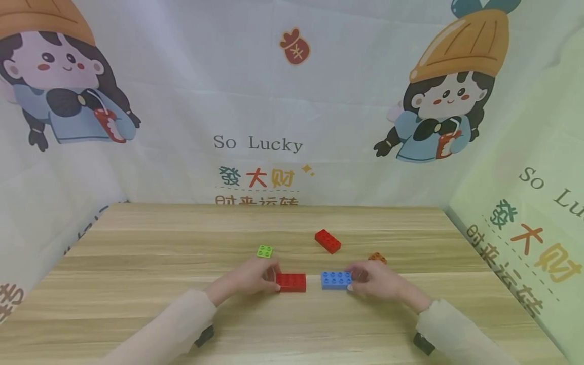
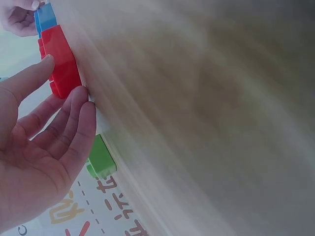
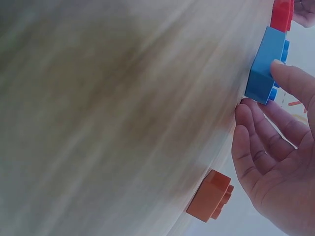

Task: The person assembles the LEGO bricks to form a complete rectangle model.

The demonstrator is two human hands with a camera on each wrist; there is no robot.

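A: What's hard to make out?

B: The orange plastic brick, mostly. From the head camera, the right hand covers its near part; the right wrist camera shows more of it, just beside the fingers.

A: And the ends of the bricks being held?

B: Partly covered. The left hand grips the left end of a red rectangular plastic brick between thumb and fingers, hiding that end. The right hand likewise grips the right end of a blue rectangular plastic brick. Whether either brick touches the desk or sits just over it, I can't tell.

A: Do those two meet?

B: No, the head camera shows bare wood grain between them. Red's studs look faint there; blue's are clear. The right wrist camera's top edge cuts the red brick off.

A: What else is around?

B: A small lime-green plastic brick just beyond the left hand, and a second red plastic brick lying at an angle farther back, with nothing over it.

A: Anything else cut off?

B: Both pale sleeves leave the head view at the bottom. Dark objects at the wrists are half hidden by the cuffs. The desk's far edge hides part of the lowest lettering on the white printed cloth behind.
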